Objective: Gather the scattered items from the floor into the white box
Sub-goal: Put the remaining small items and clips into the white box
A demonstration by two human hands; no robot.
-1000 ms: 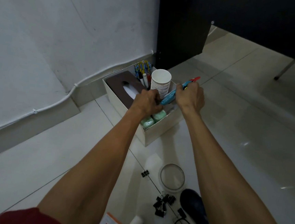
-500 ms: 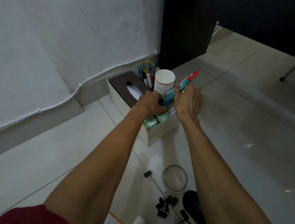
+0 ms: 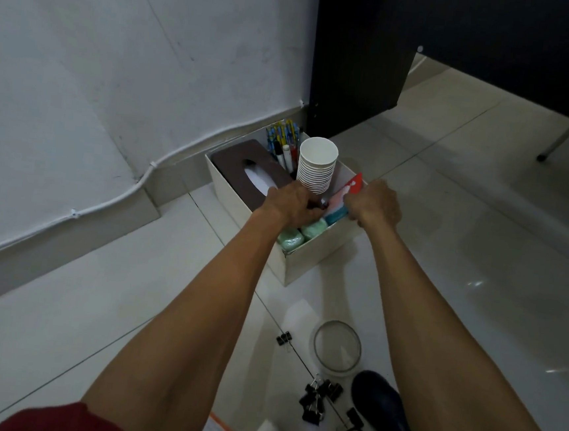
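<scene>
- blue-red packet (image 3: 349, 190) is gripped by right hand (image 3: 377, 204) over white box (image 3: 320, 258); left hand (image 3: 289, 202) is curled inside box, hold cannot be told.
- packet is best slid in edgewise beside cup stack (image 3: 316, 166), stack left untipped.

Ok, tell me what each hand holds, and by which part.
Right hand grips the teal-and-red flat packet by its side edge. Left hand curls at its teal end; hold unclear.

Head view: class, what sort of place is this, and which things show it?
Probably an office corner: binder clips and a computer mouse lie on the tiled floor, and the white box holds markers and stacked paper cups.
</scene>
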